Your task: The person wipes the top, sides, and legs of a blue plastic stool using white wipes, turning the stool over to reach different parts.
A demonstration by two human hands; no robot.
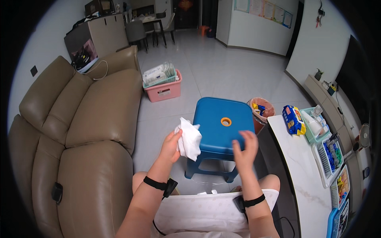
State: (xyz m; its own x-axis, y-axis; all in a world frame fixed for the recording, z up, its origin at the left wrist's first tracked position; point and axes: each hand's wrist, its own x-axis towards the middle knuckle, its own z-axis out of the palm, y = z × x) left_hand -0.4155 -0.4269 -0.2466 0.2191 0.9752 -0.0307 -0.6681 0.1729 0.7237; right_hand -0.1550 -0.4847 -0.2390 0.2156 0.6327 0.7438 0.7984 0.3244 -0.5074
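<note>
My left hand (pixel 171 146) is closed around a crumpled, folded white cloth (pixel 189 139), thumb on its near side. The cloth hangs at the near left corner of a blue plastic stool (pixel 214 135), and partly covers that corner. An orange-rimmed hole marks the middle of the stool's top. Over the stool's near right edge, my right hand (pixel 245 150) is raised with fingers apart and nothing in them, slightly blurred. Whether it touches the stool I cannot tell. Both wrists wear black bands with small black boxes.
A brown leather sofa (pixel 103 107) lines the left side. Beyond it stands a pink bin (pixel 164 93) of packets. Right of the stool are a lined waste basket (pixel 260 119) and a white tabletop (pixel 295 170) bearing a blue-yellow wipes pack (pixel 293 119) and several baskets.
</note>
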